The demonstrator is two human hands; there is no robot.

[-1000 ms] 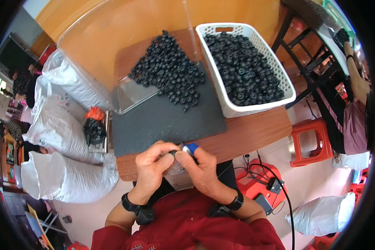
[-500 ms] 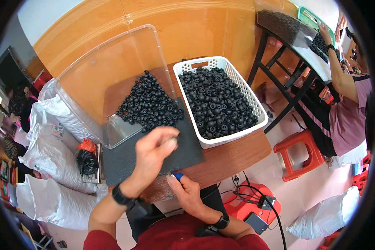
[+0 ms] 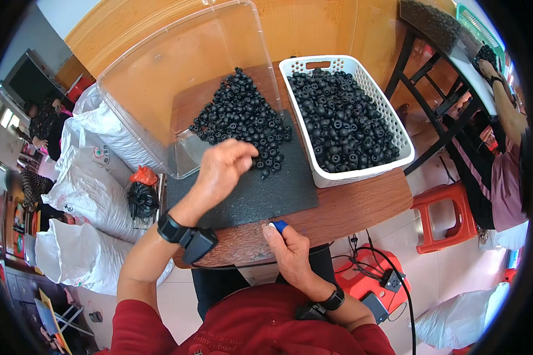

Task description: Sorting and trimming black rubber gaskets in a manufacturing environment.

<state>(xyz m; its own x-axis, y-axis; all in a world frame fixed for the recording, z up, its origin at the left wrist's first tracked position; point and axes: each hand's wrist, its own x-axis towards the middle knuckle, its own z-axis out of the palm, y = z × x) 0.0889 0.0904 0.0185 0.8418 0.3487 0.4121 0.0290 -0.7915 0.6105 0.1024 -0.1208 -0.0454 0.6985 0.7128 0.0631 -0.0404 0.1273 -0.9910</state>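
Nearest the body, the right hand (image 3: 291, 251) is at the table's front edge, its thumb drawn close to a finger wearing a blue cover (image 3: 281, 226); a small pale spot shows at the thumb tip, but whether anything is pinched there I cannot tell. Anything small loosened there could fall past the edge of the table (image 3: 361, 204) to the floor, since no rim shows along that side. A black box (image 3: 200, 245) strapped to the left wrist hangs over the near side of the dark mat (image 3: 260, 201) and, should the forearm drop, might drag across it. Farther in, the left hand (image 3: 222, 168) has its fingers curled at the near edge of the heap of black ringed pieces (image 3: 243, 112); whether one is caught between them is hidden from here. The heap is loose, so a careless pull from its foot could set pieces rolling over the mat. Behind and left of it stands a clear plastic tub (image 3: 180, 65), tipped with its opening sideways, which a knock might shift. Right of the heap, the white basket (image 3: 404, 139) is filled high with similar pieces, and a bump could spill the topmost
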